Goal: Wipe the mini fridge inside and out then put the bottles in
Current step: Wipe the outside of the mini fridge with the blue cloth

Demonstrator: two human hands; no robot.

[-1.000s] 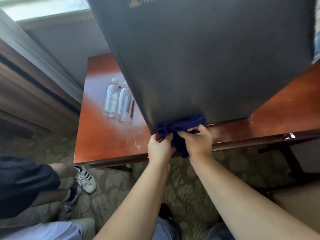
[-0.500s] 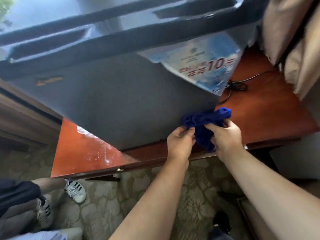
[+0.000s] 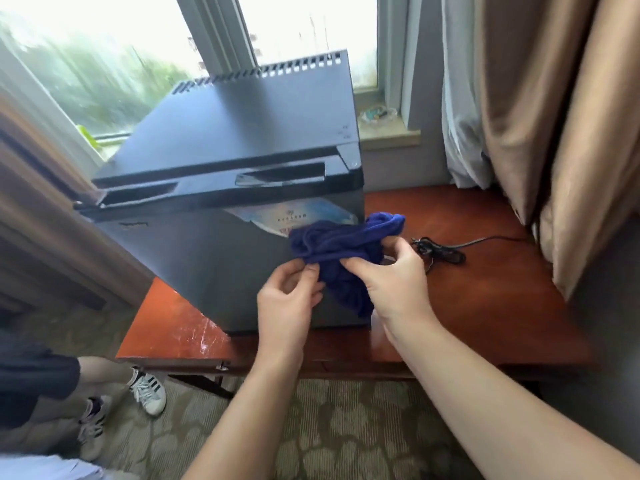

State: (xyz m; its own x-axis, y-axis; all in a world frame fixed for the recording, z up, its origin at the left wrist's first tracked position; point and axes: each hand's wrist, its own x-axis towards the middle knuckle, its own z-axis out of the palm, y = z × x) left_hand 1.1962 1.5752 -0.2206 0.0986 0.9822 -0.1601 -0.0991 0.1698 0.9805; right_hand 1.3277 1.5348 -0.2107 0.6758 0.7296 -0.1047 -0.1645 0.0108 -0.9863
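1. Mini fridge stands on the reddish wooden table at the centre of the frame. Its door is closed and faces you, and its vented back edge is toward the window.
2. A blue-and-white sticker sits on the upper right of the door, partly hidden by the cloth.
3. The dark blue cloth is bunched in front of the door's right edge, just right of centre. You cannot tell whether it touches the door.
4. Your left hand pinches the cloth's lower left fold between the thumb and curled fingers.
5. Your right hand curls its fingers round the bunch from the right and grips it.
6. A black cable lies coiled on the table right of the fridge, just beyond your right hand.
7. Beige curtains hang at the right of the frame. Another person's sneaker rests on the patterned carpet at lower left.
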